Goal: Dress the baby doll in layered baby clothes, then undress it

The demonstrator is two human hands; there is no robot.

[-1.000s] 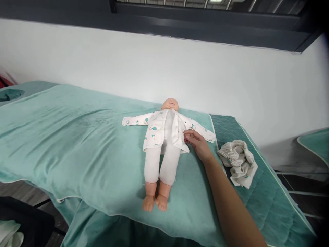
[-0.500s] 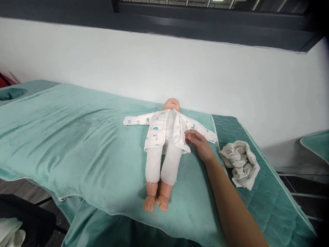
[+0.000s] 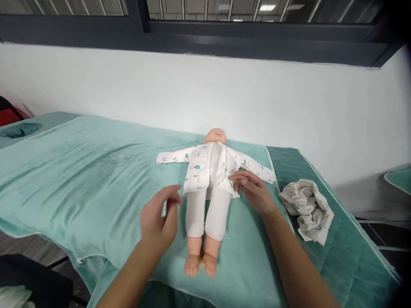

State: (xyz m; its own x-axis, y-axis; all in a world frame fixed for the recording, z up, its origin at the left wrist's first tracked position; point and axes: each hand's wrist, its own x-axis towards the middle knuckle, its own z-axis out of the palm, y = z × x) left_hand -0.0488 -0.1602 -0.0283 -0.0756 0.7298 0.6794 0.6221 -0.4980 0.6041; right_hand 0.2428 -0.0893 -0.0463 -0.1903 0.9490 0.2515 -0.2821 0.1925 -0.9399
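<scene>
A baby doll [image 3: 194, 218] lies on its back, legs toward me, with white cloth on its torso and legs and bare feet. It wears a white printed baby jacket [image 3: 197, 169], unfastened down the front, both sleeves spread outward. My right hand [image 3: 252, 190] is at the jacket's right-hand panel, its fingertips closed on the side edge near the hem. My left hand [image 3: 160, 216] hovers left of the doll's legs with bent fingers, thumb apart, and nothing in it.
The doll lies on a light green sheet [image 3: 96, 171] over a bed against a white wall [image 3: 160, 94]. Crumpled printed cloth [image 3: 310, 209] sits on the darker green quilted cover [image 3: 346, 265] at right. A dark chair [image 3: 35, 278] stands at lower left, and a barred window [image 3: 257, 10] is above.
My left hand has come into view from below, beside the doll's legs. My right hand stays at the jacket's edge. The view has tilted up slightly.
</scene>
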